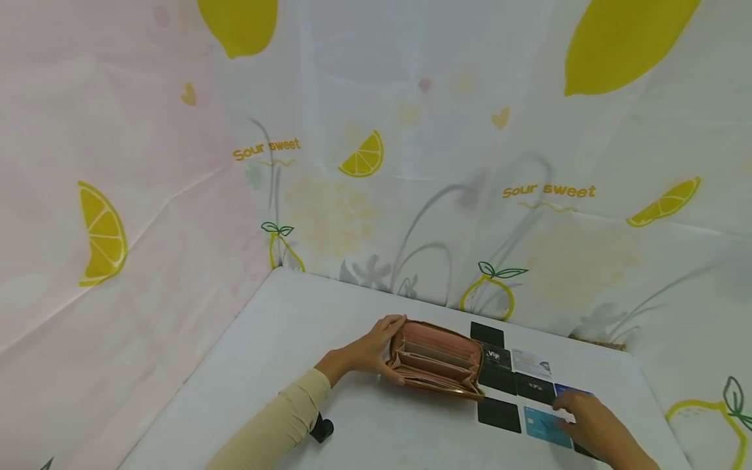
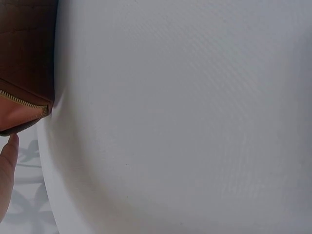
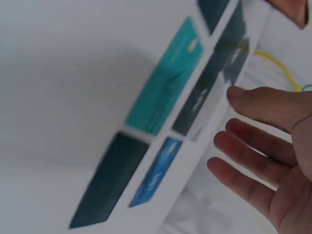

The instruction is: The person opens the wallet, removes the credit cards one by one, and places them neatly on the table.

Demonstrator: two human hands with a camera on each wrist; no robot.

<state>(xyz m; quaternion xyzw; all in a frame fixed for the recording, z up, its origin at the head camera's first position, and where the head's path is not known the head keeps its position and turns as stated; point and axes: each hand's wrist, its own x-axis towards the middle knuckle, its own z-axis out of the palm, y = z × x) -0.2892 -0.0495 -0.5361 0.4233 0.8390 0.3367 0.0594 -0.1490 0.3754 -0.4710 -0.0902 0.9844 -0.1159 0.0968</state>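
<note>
A brown zip-around wallet (image 1: 439, 356) stands unzipped on the white table, its pink lining and dividers showing in the head view. My left hand (image 1: 371, 350) grips its left end, fingers at the far corner and thumb at the near one. In the left wrist view only a fingertip (image 2: 13, 141) touches the wallet's zipped edge (image 2: 24, 100). To the right lie several cards in rows, among them a teal card (image 1: 537, 423) and a blue card (image 1: 565, 390). Over these hovers my right hand (image 1: 596, 424); the right wrist view shows its fingers (image 3: 253, 161) loosely bent, holding nothing.
Beside my left forearm lies a small black object (image 1: 321, 429), partly hidden by the sleeve. A black card (image 1: 499, 414) lies near the wallet's front right corner, and a pale card (image 1: 531, 363) farther back. A lemon-printed sheet (image 1: 376, 228) hangs behind the table.
</note>
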